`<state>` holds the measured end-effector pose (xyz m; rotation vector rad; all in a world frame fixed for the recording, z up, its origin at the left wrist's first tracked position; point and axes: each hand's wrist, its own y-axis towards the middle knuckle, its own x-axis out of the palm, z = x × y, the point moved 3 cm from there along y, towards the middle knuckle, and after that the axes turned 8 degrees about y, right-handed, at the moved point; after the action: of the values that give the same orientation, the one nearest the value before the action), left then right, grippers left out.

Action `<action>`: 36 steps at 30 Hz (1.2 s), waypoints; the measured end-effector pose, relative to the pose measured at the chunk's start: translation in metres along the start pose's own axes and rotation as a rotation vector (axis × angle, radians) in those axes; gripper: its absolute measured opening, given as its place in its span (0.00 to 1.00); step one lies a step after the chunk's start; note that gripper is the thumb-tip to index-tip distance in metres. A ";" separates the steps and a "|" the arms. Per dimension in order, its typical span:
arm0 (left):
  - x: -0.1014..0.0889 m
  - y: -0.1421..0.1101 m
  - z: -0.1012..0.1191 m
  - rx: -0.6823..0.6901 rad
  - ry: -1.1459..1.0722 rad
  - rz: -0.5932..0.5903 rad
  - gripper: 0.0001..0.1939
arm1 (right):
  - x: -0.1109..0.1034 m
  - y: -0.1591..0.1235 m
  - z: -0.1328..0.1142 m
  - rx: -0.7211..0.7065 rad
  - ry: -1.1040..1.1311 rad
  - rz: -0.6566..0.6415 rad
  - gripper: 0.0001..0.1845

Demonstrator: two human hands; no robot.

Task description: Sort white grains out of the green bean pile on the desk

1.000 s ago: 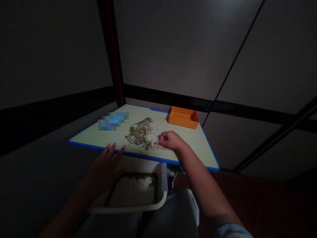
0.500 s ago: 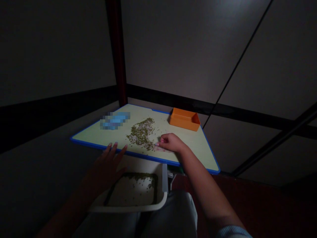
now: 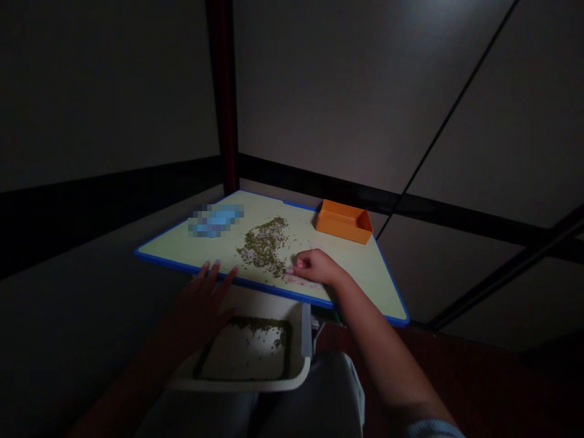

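Note:
Small green grains, perhaps mung beans, lie spread over the middle of a pale tabletop with a blue rim. My right hand rests on the tabletop just right of the grains, fingers curled and thumb toward them; whether anything is inside the curl is hidden. At the near edge, my left hand has its fingers spread, their tips on the blue rim. Under that edge sits a white bin, with more green grains scattered inside along its far side.
An orange open box stands at the back right of the tabletop. A blurred blue thing lies at the back left. Walls close in behind and to the left. My legs are below the bin.
The whole view has shifted slightly, so everything sits a little further right. My hands keep almost the same places beside the grains and on the rim.

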<state>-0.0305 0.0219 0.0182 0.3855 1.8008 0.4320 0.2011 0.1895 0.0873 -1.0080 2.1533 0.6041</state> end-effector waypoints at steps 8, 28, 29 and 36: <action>0.003 -0.001 0.000 0.026 0.018 0.068 0.37 | 0.009 0.001 -0.007 -0.038 0.030 -0.043 0.19; 0.003 -0.002 0.000 0.020 0.015 0.046 0.36 | 0.009 0.002 -0.005 -0.011 0.074 0.027 0.20; 0.003 -0.003 0.000 0.025 0.016 0.049 0.36 | 0.009 0.003 -0.005 -0.004 0.058 0.038 0.20; 0.002 -0.003 0.001 0.015 0.039 0.060 0.35 | 0.015 0.007 -0.006 0.004 0.034 0.024 0.18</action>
<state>-0.0298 0.0208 0.0147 0.4454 1.8351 0.4711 0.1858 0.1821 0.0810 -0.9980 2.1987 0.5978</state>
